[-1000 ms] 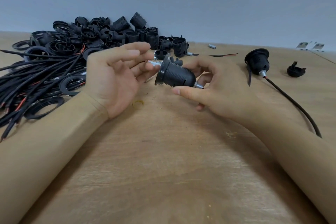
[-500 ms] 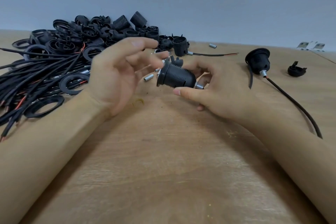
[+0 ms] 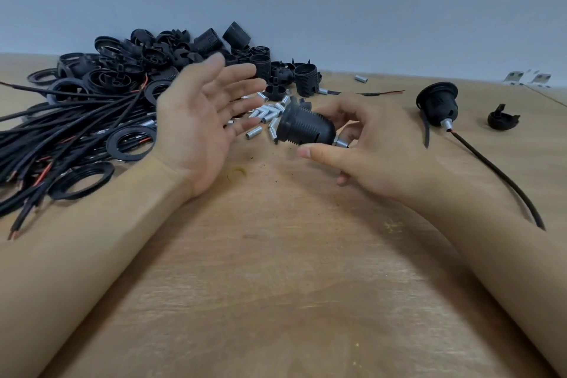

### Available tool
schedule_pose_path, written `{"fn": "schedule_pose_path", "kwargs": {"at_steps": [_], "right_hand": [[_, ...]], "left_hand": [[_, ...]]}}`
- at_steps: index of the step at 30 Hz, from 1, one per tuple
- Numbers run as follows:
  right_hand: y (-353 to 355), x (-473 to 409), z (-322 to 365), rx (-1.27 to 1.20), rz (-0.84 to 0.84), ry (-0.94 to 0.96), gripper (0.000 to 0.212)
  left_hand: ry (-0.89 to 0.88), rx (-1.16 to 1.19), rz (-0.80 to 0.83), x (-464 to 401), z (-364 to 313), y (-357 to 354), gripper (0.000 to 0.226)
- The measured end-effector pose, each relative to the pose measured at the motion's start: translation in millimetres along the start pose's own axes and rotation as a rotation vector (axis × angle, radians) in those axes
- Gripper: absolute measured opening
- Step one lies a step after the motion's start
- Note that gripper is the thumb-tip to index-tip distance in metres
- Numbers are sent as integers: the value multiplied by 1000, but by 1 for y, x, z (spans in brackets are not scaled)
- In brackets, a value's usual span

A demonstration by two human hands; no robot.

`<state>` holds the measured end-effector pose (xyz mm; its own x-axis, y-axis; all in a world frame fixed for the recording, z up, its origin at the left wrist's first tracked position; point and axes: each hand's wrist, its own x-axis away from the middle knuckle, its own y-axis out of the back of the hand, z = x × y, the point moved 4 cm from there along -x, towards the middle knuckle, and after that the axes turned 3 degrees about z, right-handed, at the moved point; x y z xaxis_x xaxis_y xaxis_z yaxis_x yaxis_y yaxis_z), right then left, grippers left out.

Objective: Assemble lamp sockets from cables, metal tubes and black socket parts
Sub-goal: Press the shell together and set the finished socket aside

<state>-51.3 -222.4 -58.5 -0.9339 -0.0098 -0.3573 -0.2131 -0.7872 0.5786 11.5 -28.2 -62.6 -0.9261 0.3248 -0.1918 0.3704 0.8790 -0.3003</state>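
Black plastic is filling the right hand (image 3: 377, 147) right now: it is gripping one threaded socket body (image 3: 306, 127) just above the wooden table (image 3: 276, 255), wide rim pointing left, with one short metal tube (image 3: 341, 142) sticking out of its narrow end between the fingers. The left hand (image 3: 199, 120) is hovering just beside the socket's rim, palm turned toward it, fingers spread and relaxed, holding nothing.

Behind the two hands, a scatter of loose metal tubes (image 3: 267, 115) is lying on the wood; a dozen or more, too clustered to count exactly. One more tube (image 3: 361, 79) is sitting alone farther back. Beyond them, a heap of black socket parts (image 3: 171, 55) is piling up against the wall, far too many to number. On the left, a bundle of black cables (image 3: 61, 132) is sprawling across the table, with at least three flat black rings (image 3: 130, 143) lying on and beside it.

Over on the right, one finished socket (image 3: 437, 101) is resting on its side, its cable (image 3: 497, 172) trailing toward the near edge. One small black cap (image 3: 503, 118) is sitting just beside it, apart.
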Motion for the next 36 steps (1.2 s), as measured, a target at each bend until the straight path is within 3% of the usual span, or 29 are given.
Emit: {"fn": "schedule_pose_path", "kwargs": {"at_steps": [8, 11, 13, 16, 19, 22, 24, 28, 32, 34, 36], "right_hand": [[5, 0, 2, 47, -63, 8, 36], [6, 4, 11, 82, -95, 109, 31], [13, 5, 24, 38, -236, 214, 33], [38, 13, 49, 126, -587, 401, 30], [63, 24, 60, 344, -813, 462, 41], [73, 34, 70, 512, -949, 505, 45], [75, 28, 72, 582, -912, 443, 43], [71, 1, 24, 847, -503, -183, 35], [65, -8, -21, 801, -334, -450, 32], [58, -11, -31, 868, -290, -545, 35], [49, -14, -31, 954, -291, -523, 38]], "left_hand": [[66, -87, 214, 0, 7, -14, 65], [-5, 93, 128, -1, -2, -5, 67], [-21, 141, 51, -2, -4, 3, 71], [-40, 45, -26, -3, -2, 5, 62], [-86, -88, -102, -5, -3, 1, 41], [-292, -393, -238, -3, -6, 3, 14], [-447, -724, -261, 1, -7, 1, 10], [-477, -1219, -287, 0, -6, 7, 16], [-313, -1400, -313, -9, -7, 21, 25], [-370, -1393, -255, -11, -8, 20, 18], [-424, -1417, -181, -11, -7, 16, 16]]}}
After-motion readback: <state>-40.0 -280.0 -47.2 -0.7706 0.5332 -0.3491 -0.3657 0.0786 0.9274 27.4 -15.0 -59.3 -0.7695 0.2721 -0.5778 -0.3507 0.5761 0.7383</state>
